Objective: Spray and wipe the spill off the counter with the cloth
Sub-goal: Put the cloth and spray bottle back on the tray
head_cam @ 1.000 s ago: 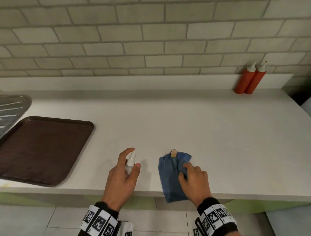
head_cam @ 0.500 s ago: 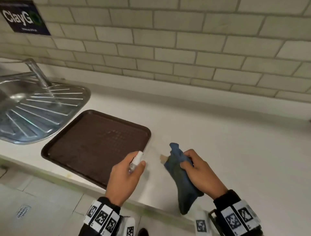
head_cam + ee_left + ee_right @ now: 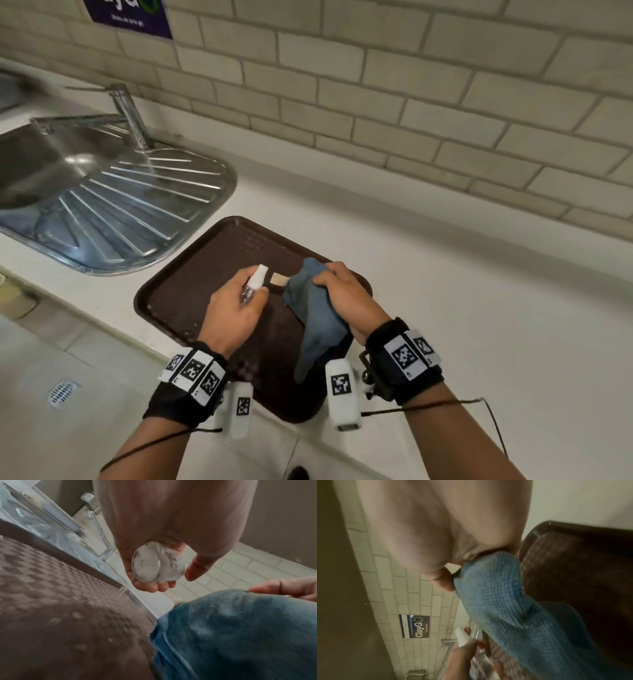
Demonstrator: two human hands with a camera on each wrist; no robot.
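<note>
My left hand (image 3: 239, 301) grips a small clear spray bottle (image 3: 254, 284) with a white cap, held above the brown tray (image 3: 191, 274). Its round base (image 3: 150, 566) faces the left wrist camera, with fingers curled under it. My right hand (image 3: 342, 294) clutches a bunched blue cloth (image 3: 315, 318) that hangs down over the tray's right part; the cloth (image 3: 501, 601) is pinched at its top in the right wrist view. A tan label (image 3: 279, 280) sticks out of the cloth towards the bottle. Droplets lie on the tray's textured surface (image 3: 77, 615).
A steel sink with a ribbed drainboard (image 3: 130, 205) and a tap (image 3: 132, 116) lies left of the tray. White counter (image 3: 479, 291) stretches to the right. A tiled wall (image 3: 376, 85) with a dark sign (image 3: 133, 15) rises behind. Floor tiles and a drain (image 3: 63, 390) lie below.
Both hands have moved left from the bare counter to above the brown tray. The right hand lifted the cloth off the counter and bunched it. The view has turned left towards the sink.
</note>
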